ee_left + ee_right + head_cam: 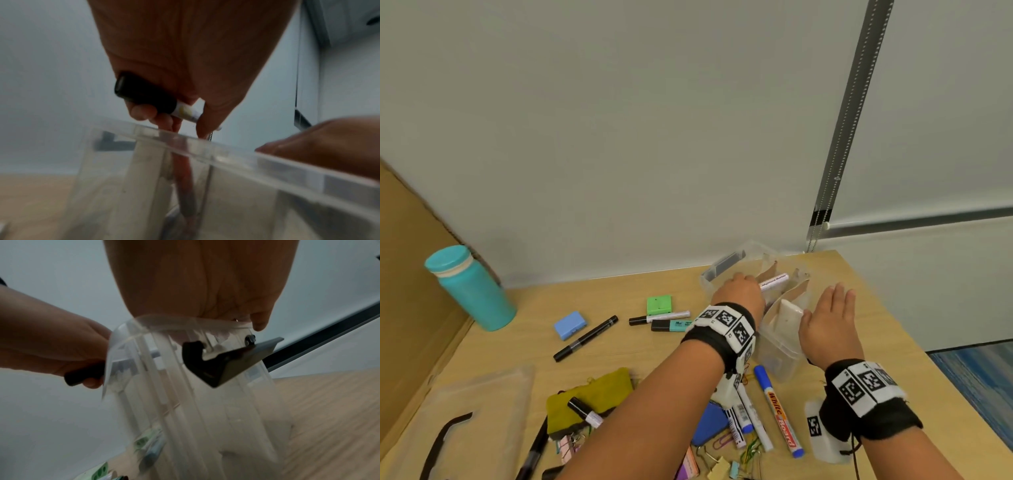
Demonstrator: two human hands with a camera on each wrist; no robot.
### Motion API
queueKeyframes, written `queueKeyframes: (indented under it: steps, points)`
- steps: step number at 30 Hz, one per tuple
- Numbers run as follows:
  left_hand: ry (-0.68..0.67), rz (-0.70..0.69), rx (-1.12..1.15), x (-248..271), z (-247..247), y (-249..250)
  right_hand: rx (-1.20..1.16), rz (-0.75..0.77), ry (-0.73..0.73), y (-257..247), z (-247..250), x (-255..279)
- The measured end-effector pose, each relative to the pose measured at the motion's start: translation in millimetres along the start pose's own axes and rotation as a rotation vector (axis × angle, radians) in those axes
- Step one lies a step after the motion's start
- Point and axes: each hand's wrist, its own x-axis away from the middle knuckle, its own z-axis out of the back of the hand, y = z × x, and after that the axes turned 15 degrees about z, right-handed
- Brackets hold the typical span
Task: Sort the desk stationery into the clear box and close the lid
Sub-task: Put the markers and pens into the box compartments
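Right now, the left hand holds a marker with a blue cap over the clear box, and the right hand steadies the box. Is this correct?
Not quite: the marker in the left hand has a black cap, as the left wrist view shows. The rest holds: it is over the clear box, which the right hand steadies.

The clear box point(780, 356) stands open at the far right of the desk, cardboard dividers splitting it into compartments. A white marker with a black cap point(774, 281) is tilted over its far-left part. Its clear lid point(482, 404) lies flat at the near left. More markers point(779, 411), highlighters and clips lie scattered between them.
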Motion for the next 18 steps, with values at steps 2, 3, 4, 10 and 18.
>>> queueKeyframes:
  steps: [2,3,4,10,18]
  points:
    - [-0.027,-0.013,0.066,-1,-2,1,0.008,0.005,0.001,0,0,1]
    - [-0.040,-0.022,0.104,-1,-2,0,0.016,0.011,-0.002,0,0,2]
    - [-0.050,-0.032,0.136,1,-1,-1,0.023,0.015,-0.006,0,0,2]
    - [-0.089,-0.107,-0.051,-7,1,6,0.023,0.022,-0.023,-1,1,2]
    - [-0.219,-0.103,-0.174,-12,-4,16,0.033,0.032,-0.060,-1,3,1]
